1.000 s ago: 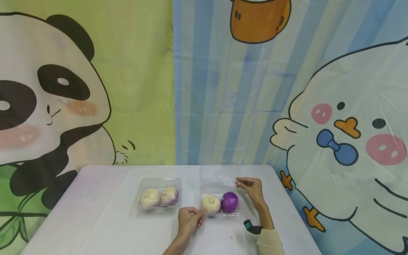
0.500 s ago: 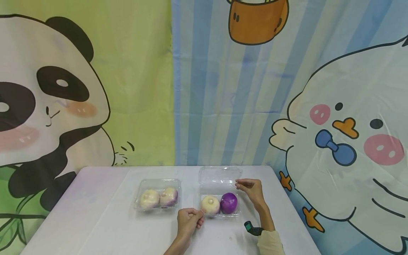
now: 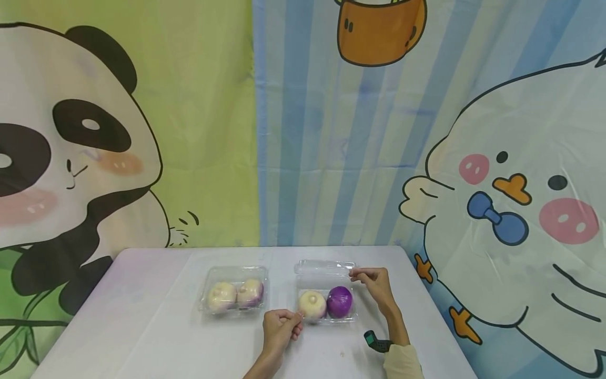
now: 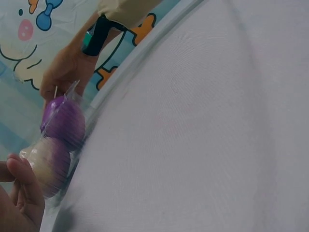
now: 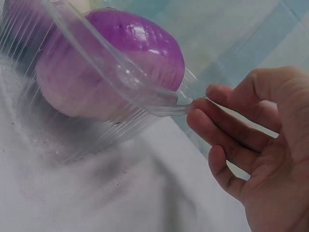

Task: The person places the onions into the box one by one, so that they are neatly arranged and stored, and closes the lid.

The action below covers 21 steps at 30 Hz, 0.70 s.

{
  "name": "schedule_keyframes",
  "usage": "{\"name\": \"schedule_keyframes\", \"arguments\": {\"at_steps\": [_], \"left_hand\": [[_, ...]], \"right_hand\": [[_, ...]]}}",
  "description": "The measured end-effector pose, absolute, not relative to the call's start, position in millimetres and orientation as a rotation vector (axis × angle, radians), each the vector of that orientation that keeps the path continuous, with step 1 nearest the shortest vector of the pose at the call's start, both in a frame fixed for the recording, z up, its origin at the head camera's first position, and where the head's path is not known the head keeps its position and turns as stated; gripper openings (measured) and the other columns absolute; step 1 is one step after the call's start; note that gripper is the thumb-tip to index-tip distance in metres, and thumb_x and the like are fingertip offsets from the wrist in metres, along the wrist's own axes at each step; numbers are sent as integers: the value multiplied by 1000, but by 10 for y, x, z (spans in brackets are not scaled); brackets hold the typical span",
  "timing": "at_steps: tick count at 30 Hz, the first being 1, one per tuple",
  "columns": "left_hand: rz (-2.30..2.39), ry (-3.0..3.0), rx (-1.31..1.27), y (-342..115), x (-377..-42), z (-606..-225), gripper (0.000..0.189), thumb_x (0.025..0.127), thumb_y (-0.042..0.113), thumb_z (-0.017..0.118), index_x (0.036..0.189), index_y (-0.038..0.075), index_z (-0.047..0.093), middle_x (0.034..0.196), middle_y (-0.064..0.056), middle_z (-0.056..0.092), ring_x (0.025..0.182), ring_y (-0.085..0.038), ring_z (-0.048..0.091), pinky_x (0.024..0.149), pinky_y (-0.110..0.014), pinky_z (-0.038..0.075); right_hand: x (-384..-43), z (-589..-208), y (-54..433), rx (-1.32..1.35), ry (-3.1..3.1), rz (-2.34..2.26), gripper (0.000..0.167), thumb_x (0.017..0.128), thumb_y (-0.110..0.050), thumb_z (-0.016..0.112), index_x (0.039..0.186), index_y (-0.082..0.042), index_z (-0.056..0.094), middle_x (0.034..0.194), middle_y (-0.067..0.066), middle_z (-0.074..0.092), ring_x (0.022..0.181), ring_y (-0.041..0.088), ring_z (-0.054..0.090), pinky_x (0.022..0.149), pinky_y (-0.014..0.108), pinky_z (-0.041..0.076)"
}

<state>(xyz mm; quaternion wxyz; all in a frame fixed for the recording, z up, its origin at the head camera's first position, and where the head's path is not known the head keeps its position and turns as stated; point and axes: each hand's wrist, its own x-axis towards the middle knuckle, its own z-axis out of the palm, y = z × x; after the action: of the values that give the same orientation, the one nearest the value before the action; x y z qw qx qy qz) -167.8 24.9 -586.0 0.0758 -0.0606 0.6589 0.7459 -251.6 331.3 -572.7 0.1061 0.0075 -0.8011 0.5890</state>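
Observation:
A clear plastic clamshell box (image 3: pixel 331 320) lies on the table with its lid (image 3: pixel 326 267) raised at the back. Inside sit two turnips side by side, a pale one (image 3: pixel 312 305) with its stub facing up and a purple one (image 3: pixel 339 302). At the front left corner, my left hand (image 3: pixel 280 329) pinches the rim between thumb and forefinger. My right hand (image 3: pixel 376 287) is at the back right; in the right wrist view its thumb and fingertips hold the box's rim corner (image 5: pixel 164 108), close to the purple turnip (image 5: pixel 116 67).
To the left stands a second clear box (image 3: pixel 236 271), closed, holding two pale turnips (image 3: pixel 222 296) with purple undersides. A dark band with a green-faced device (image 3: pixel 376 341) is on my right wrist. Cartoon curtains (image 3: pixel 303 131) hang behind the white table (image 3: pixel 165 326).
The lid's upper edge has come lower at the back of the right box. Both hands keep their places and grips, and the turnips have not shifted.

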Motion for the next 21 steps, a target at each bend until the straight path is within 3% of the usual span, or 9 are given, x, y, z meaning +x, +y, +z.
{"name": "schedule_keyframes", "arguments": {"at_steps": [5,13,21], "left_hand": [[2244,1972,-181,256,-1680,-5861,24,96,7,79,89,-15,74,61,1,70,49,-4,60,47,-14,52],[2256,1976,-172,257,-1679,-5852,24,96,6,80,89,-16,74,61,0,70,49,-4,61,47,-14,52],[2251,1977,-183,265,-1681,-5846,24,95,6,79,89,-16,73,61,1,69,49,-3,60,47,-14,51]], "right_hand": [[-2506,-5734,3305,-75,-2361,1716,21,105,-4,64,105,6,82,94,22,83,89,17,80,88,27,61],[-2521,-5705,3292,3,-2342,1735,29,109,-19,69,103,5,84,99,23,83,88,25,83,86,30,64],[-2528,-5706,3312,36,-2359,1749,30,109,-19,69,106,8,82,101,26,82,88,27,83,85,29,64]]}}
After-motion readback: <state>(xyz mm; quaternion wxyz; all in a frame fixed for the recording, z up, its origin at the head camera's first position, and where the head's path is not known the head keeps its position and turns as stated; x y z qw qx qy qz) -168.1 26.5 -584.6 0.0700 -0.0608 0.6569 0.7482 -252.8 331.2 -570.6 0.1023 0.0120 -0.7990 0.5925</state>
